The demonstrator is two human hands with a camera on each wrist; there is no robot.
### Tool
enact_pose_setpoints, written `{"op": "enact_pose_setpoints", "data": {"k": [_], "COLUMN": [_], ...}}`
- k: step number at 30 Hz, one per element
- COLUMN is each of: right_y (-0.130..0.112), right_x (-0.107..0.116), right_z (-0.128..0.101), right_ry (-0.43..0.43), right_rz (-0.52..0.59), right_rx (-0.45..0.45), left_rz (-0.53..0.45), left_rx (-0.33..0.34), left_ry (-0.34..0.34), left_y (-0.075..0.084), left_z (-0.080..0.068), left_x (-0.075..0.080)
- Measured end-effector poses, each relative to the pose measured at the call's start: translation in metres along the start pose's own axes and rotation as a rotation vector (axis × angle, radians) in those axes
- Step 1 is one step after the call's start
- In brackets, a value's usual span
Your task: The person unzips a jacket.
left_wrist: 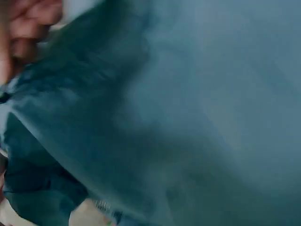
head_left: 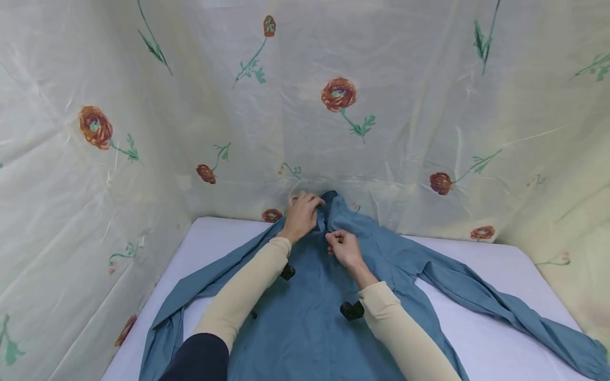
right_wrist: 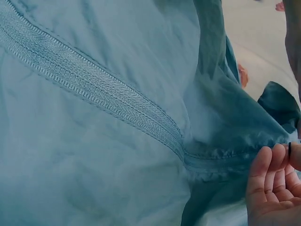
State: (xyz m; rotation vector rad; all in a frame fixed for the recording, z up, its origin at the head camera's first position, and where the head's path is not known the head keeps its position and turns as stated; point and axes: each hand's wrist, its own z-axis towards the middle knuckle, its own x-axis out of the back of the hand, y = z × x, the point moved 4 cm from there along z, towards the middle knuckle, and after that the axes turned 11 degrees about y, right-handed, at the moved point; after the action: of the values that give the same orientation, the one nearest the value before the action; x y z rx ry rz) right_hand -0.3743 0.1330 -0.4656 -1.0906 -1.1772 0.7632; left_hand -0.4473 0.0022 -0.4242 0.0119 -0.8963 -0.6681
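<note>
A blue zip-front jacket (head_left: pixel 310 312) lies spread flat on the white table (head_left: pixel 476 264), sleeves out to both sides, collar toward the far wall. My left hand (head_left: pixel 302 214) grips the collar at the top of the jacket, fingers curled over the cloth. My right hand (head_left: pixel 342 247) pinches the front seam just below the collar. In the right wrist view the closed zipper line (right_wrist: pixel 94 92) runs across the blue jacket cloth (right_wrist: pixel 70 155), with the right hand's curled fingers (right_wrist: pixel 273 179) pinching a small dark zip pull. The left wrist view shows only blurred blue jacket fabric (left_wrist: pixel 178 117).
Cream sheeting printed with red flowers (head_left: pixel 338 94) walls the table on three sides. The jacket's right sleeve (head_left: pixel 514 309) stretches to the table's right corner; its left sleeve (head_left: pixel 190 296) reaches the left edge. Black wrist-camera mounts (head_left: pixel 351 309) hang under both forearms.
</note>
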Motion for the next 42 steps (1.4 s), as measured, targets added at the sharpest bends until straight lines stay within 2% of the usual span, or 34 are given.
{"op": "enact_pose_setpoints", "data": {"k": [2,4,6,8,11,16,19,27,36,42], "right_y": [0.001,0.001,0.002,0.002,0.004,0.002,0.001,0.005,0.014,0.015], "right_x": [0.001,0.003,0.005,0.006,0.008,0.008,0.008,0.009,0.007,0.007], "right_z": [0.000,0.000,0.001,0.002,0.001,-0.002,-0.003,-0.006,-0.014,-0.020], "right_ry": [0.002,0.004,0.004,0.003,-0.002,-0.019,-0.026,-0.018,-0.014,-0.011], "right_rz": [0.013,0.030,0.033,0.032,0.013,0.003,-0.001,-0.001,-0.024,-0.013], "right_rx": [0.007,0.015,0.019,0.018,0.007,0.006,0.007,-0.008,-0.024,-0.015], "left_rz": [0.104,0.118,0.091,0.028,-0.064,-0.246,-0.294,-0.250,-0.179,-0.153], "left_rx": [-0.174,-0.272,-0.306,-0.309,-0.271,-0.118,-0.052,0.002,0.066,0.066], "left_ry": [-0.070,-0.160,-0.235,-0.273,-0.314,-0.366,-0.389,-0.308,-0.282,-0.236], "left_y": [0.008,0.013,0.015,0.015,0.009,-0.003,-0.006,-0.008,-0.010,-0.008], "left_z": [-0.005,-0.008,-0.010,-0.011,-0.011,-0.012,-0.013,-0.009,-0.014,-0.013], "left_x": [-0.002,-0.004,-0.004,-0.003,-0.001,0.000,0.001,0.002,-0.005,-0.003]}}
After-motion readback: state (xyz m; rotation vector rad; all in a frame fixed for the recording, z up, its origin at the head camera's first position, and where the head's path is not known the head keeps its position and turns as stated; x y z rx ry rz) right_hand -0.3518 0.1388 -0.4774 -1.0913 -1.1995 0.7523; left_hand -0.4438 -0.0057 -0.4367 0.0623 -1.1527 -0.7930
